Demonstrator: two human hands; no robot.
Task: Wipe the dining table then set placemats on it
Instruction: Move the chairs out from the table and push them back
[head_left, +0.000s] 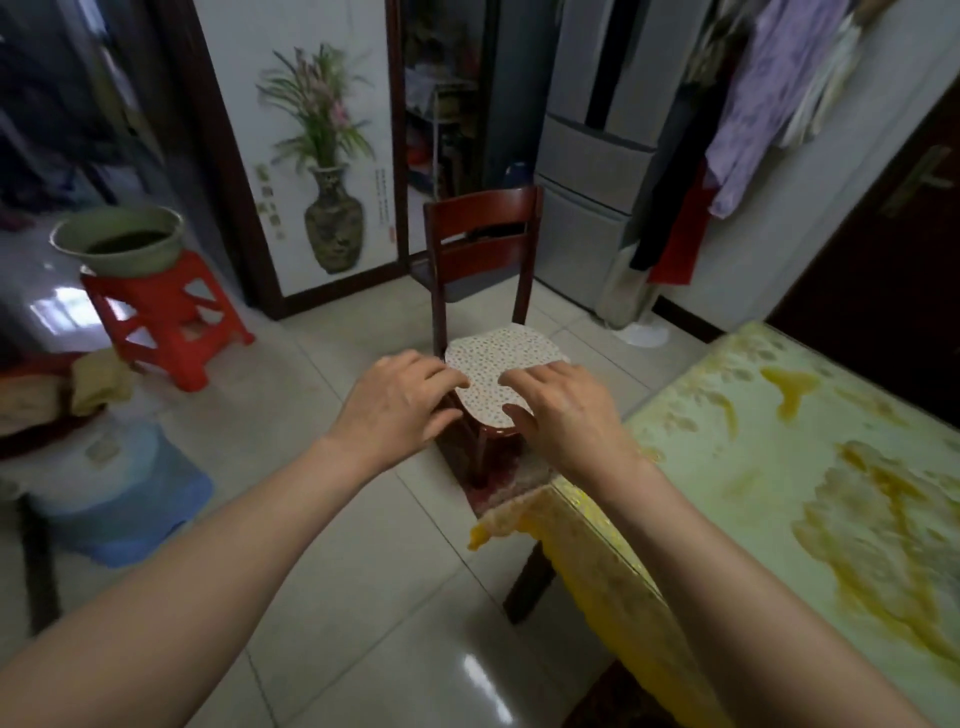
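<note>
Meanwhile, left hand (400, 400) and right hand (561, 410), grip open and empty, reach for placemats (498, 364) stacked on a chair (480, 228) beside the table (779, 467).

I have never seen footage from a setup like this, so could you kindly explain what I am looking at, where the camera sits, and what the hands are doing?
There is no machine here: a person wears one wide-angle camera on the head, and it looks forward and down, so the two bare arms reach into the picture from below. The left hand and right hand are both stretched out, fingers loosely spread, over a speckled placemat that lies on the seat of a dark wooden chair. The picture does not show whether the fingers touch the mat, and neither hand grips anything. On the right is the dining table, covered with a pale green and yellow cloth; no placemat lies on the part in view. A red stool carrying a basin stands on the tiled floor to the left.
</note>
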